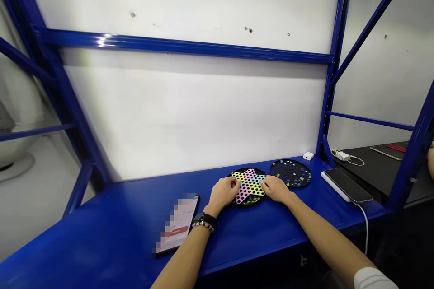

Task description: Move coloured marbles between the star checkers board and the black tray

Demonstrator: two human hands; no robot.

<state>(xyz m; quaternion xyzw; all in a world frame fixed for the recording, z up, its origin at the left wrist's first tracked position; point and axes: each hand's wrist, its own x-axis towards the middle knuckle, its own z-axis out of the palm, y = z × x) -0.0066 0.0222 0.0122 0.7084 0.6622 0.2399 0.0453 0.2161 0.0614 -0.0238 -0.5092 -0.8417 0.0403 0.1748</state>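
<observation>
A round black Chinese-checkers board [250, 184] with a star of pink, yellow, blue and green fields lies on the blue shelf [118, 216]. My left hand [224, 192] rests on its left edge with fingers curled. My right hand [275, 188] rests on its right edge, fingers bent over the rim. A second round black tray [290, 173] with several small coloured marbles sits just behind and to the right of my right hand. My left wrist wears a watch and a bead bracelet [203, 222].
A phone [178, 228] lies left of my left forearm. A second phone [346, 185] on a white power bank with a cable lies at the right. A small white box [308, 156] sits by the wall. Blue rack posts and beams frame the shelf.
</observation>
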